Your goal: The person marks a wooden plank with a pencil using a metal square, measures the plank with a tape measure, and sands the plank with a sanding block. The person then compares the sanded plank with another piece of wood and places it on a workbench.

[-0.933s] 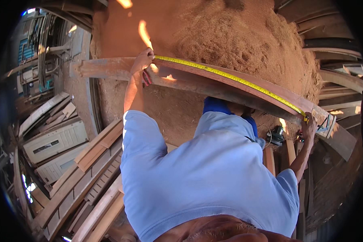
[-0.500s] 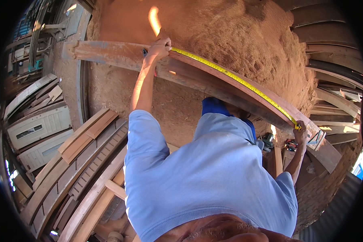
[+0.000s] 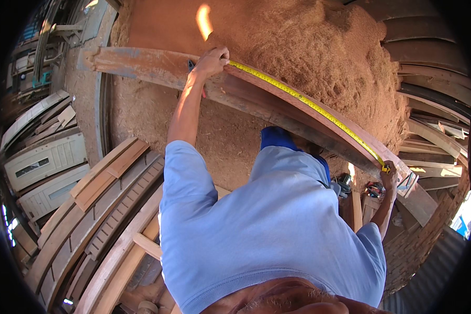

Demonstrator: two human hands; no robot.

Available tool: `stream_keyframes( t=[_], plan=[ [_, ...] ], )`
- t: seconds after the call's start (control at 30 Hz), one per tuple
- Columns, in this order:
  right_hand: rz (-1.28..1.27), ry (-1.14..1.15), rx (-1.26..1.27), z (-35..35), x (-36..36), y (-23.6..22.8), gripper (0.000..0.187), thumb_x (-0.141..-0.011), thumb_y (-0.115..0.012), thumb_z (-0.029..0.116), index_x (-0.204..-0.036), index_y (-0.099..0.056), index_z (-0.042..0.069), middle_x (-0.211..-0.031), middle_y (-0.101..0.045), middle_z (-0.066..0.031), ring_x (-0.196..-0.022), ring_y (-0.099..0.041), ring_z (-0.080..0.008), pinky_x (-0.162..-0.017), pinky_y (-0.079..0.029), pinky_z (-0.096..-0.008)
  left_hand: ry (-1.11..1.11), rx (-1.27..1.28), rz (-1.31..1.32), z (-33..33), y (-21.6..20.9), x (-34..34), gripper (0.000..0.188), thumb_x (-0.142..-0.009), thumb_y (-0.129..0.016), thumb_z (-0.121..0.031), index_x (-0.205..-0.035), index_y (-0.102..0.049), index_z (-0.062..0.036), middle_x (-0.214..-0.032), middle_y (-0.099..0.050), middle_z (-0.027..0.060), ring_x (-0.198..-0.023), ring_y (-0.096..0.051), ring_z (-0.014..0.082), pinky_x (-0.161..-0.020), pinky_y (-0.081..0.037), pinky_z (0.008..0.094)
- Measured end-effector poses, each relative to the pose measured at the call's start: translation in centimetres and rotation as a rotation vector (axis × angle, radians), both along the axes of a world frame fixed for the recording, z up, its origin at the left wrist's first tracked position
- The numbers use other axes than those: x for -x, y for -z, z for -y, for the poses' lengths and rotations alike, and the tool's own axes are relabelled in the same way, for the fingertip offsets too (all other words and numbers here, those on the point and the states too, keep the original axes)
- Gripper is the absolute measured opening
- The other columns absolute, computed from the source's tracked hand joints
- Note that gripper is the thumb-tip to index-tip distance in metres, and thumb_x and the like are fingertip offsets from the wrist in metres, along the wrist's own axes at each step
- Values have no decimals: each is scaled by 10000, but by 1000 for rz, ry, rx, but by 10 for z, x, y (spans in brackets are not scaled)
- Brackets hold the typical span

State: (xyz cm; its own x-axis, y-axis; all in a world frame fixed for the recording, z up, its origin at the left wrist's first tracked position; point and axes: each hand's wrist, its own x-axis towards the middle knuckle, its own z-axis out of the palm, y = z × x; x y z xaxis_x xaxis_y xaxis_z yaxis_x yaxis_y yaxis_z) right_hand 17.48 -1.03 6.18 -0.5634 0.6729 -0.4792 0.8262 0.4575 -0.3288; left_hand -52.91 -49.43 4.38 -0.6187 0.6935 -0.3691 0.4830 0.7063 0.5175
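Head view: I saw left grip (image 3: pixel 212 61) pinching yellow measuring tape (image 3: pixel 306 100), right grip (image 3: pixel 389 175) clasping its case (image 3: pixel 385 168). Tape lay along reddish board (image 3: pixel 369 138).

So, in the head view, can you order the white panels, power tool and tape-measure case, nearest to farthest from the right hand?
1. Tape-measure case: in the right hand.
2. Power tool: to its left.
3. White panels: far left.
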Motion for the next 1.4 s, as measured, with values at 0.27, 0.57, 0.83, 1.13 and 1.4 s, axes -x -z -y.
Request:
stream_keyframes(
  t=[0.27,0.57,0.83,1.13,1.4],
  plan=[
    [15,7,-26,2,-1,-2,440,-737,-671,16,-1173,-654,66,-1102,-703,-204,-1085,-675,-400,-954,-519,-459,4,-23,-18,-3,-7,-3,162,-939,-733,-137,-993,-610,-45,-963,-680,136,-951,-657,322,-868,-503,446],
    [37,44,-1,2,-2,-1,462,-738,-665,26,-1197,-653,79,-1131,-694,-224,-1115,-659,-416,-974,-511,-475,-39,9,7,-5,-7,-4,163,-942,-739,-125,-995,-609,-42,-958,-678,131,-944,-655,313,-857,-502,439],
    [29,49,14,4,0,-4,447,-737,-649,23,-1182,-646,75,-1086,-702,-207,-1069,-673,-397,-941,-516,-460,-49,-60,-50,0,-3,-10,155,-931,-747,-112,-1004,-623,-53,-943,-675,150,-927,-656,343,-834,-504,452],
    [-20,34,26,-2,-4,2,432,-733,-651,19,-1162,-645,68,-1043,-705,-198,-1036,-686,-385,-919,-523,-448,-70,-115,-77,2,-1,-14,164,-928,-738,-114,-999,-607,-43,-899,-652,151,-899,-643,355,-822,-492,460],
    [15,68,31,-2,-3,2,447,-714,-668,-17,-1147,-646,91,-1030,-704,-184,-1023,-691,-370,-911,-529,-440,-84,-50,-49,2,-2,-12,147,-935,-737,-148,-1024,-631,-98,-995,-685,152,-998,-672,363,-852,-511,471]
  ],
)
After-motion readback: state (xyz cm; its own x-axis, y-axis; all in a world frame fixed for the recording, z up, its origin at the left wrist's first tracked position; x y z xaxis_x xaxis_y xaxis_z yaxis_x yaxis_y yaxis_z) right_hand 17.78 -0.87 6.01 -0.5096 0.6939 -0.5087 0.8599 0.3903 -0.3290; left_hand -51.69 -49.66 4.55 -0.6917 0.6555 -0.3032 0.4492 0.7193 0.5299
